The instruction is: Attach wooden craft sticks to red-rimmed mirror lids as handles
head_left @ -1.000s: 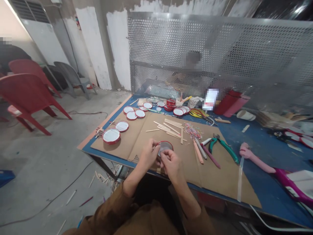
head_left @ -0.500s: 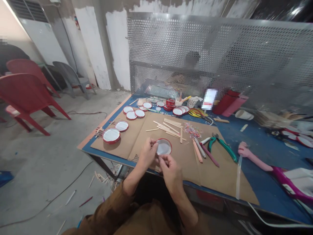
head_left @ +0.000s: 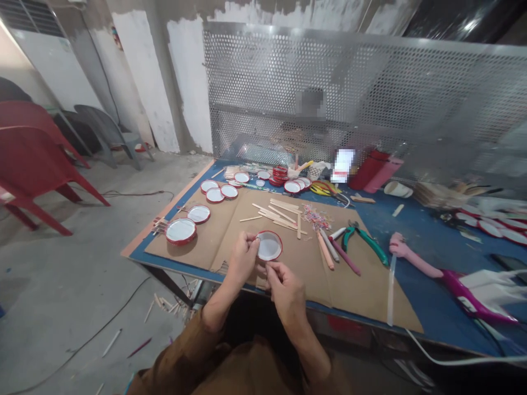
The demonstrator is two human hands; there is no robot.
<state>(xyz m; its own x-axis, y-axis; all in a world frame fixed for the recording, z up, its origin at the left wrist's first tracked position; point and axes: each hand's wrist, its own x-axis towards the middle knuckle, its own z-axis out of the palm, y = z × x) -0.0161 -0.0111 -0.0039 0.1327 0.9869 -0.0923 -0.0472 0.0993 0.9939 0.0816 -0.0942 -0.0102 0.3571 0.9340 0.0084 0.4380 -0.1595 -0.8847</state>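
A shallow round disc with a red rim and a pale inner face (head_left: 270, 246) is tilted up above the cardboard. My left hand (head_left: 244, 257) pinches its left edge between thumb and fingers. Just below the disc's lower edge, the thumb and fingertips of my right hand (head_left: 287, 288) are pressed together; whatever they hold is too small or hidden to make out. Similar red-rimmed discs (head_left: 181, 231) lie to the left, some with thin wooden sticks at the edge. Beyond my hands are loose flat wooden sticks (head_left: 280, 213) and a heap of thin coloured bits (head_left: 316, 217).
Brown cardboard (head_left: 230, 236) covers part of the blue table (head_left: 415, 296). On the right are crayon-like sticks (head_left: 326, 249), green-handled pliers (head_left: 373, 246) and a pink and purple glue gun (head_left: 415, 262) with a white cord. A perforated metal screen (head_left: 263, 82) stands behind. Red chairs (head_left: 41, 153) are leftward.
The whole scene has shifted slightly left as the head view turned. The red-rimmed disc faces the camera a little more squarely; both hands keep nearly the same grip.
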